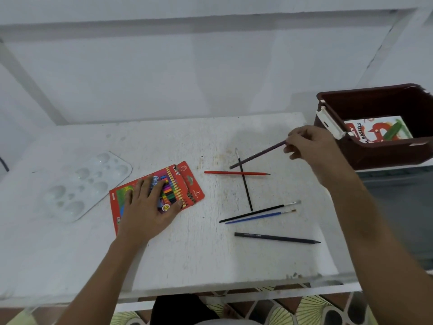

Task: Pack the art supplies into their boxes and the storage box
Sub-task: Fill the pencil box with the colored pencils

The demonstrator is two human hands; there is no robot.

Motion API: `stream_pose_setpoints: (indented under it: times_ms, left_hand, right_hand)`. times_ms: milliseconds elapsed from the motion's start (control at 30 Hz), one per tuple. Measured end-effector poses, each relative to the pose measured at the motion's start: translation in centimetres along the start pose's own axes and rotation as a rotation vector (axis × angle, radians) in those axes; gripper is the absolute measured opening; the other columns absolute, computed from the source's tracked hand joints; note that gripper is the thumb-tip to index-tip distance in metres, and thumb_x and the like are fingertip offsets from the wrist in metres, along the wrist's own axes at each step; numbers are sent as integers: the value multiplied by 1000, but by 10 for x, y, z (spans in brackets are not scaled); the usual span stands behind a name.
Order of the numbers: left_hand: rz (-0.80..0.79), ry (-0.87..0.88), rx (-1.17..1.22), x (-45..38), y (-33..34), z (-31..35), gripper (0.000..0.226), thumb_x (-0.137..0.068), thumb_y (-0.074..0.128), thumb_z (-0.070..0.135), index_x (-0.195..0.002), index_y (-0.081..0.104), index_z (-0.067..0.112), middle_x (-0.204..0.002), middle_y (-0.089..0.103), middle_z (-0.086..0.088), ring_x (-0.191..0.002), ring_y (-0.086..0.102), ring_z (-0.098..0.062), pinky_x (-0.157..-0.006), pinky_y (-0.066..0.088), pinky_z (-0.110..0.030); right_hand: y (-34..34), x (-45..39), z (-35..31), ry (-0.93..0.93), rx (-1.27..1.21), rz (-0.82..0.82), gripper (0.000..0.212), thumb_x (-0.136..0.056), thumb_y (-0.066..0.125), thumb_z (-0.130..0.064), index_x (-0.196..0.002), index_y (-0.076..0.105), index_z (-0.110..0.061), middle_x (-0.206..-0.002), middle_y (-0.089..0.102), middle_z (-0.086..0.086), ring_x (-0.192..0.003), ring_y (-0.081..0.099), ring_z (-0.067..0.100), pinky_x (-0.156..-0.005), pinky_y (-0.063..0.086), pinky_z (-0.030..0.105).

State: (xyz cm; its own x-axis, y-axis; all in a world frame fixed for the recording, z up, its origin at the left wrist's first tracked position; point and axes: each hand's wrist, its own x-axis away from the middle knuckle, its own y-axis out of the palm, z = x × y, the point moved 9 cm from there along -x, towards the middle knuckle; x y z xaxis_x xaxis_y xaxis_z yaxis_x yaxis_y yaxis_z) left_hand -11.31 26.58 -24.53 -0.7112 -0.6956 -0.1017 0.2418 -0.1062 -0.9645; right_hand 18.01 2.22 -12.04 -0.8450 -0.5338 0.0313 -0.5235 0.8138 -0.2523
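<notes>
Leftmost, a paint palette (pixel 86 184) sits near the desk's (pixel 187 254) left edge. Beside it, the left hand (pixel 150 207) presses flat on the pencil box (pixel 187 184). Mid-desk lie loose pencils and brushes (pixel 257 213); the right hand (pixel 311 146) pinches a purple pencil (pixel 257 158) near the storage box (pixel 375 127) at the right edge.

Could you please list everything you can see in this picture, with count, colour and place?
Pencil box: 1, red, centre-left, flap open.
Palette: 1, white, far left.
Purple pencil: 1, held tilted.
Red pencil: 1, centre.
Brushes: 3, two black, one blue, centre-right.
Dark pencil: 1, nearest.
Storage box: 1, brown, right.
Pastel box: 1, white and red, inside it.
Table: 1, white.
Left hand: flat on the pencil box.
Right hand: fingers pinch the purple pencil.
</notes>
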Motion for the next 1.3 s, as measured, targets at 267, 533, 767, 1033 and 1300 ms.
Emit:
stream_pose_setpoints:
  times_ms: [267,533,767,1033,1300]
  left_hand:
    - [-9,-17,25,0,0,-2,91,-73,20,86,-144,34,30,-156,26,-3,-145,18,-25,-116,13,-52]
    - [-5,-16,26,-2,1,-4,92,-72,20,87,-144,34,31,-156,26,-2,-146,17,-24,-116,13,-52]
    - [7,17,50,-6,-1,-6,93,-72,21,88,-143,38,30,-155,29,-1,-145,19,-23,-116,14,-51]
    - [11,31,45,-8,-1,-5,89,-73,27,86,-142,38,31,-154,30,0,-144,22,-22,-115,16,-50]
    - [-8,24,41,-8,-1,-6,91,-73,26,86,-144,34,31,-156,27,2,-145,20,-21,-116,17,-49]
  right_hand:
    - [47,-2,63,25,248,-176,15,-81,73,-19,-94,70,-12,-85,70,1,-78,63,9,-67,45,16]
    - [58,-12,63,-291,880,-195,21,-83,70,-32,-101,66,-24,-101,65,-9,-97,54,12,-85,31,25]
    - [84,-17,69,-330,1115,-410,44,-89,60,-36,-131,54,-22,-122,57,-3,-113,50,16,-97,33,30]
    - [104,-22,59,-455,973,-528,22,-95,52,-17,-110,68,-12,-87,64,3,-76,55,13,-71,40,19]
    - [164,-32,27,-594,902,-486,27,-98,46,-18,-117,63,-8,-88,62,10,-74,57,21,-68,45,24]
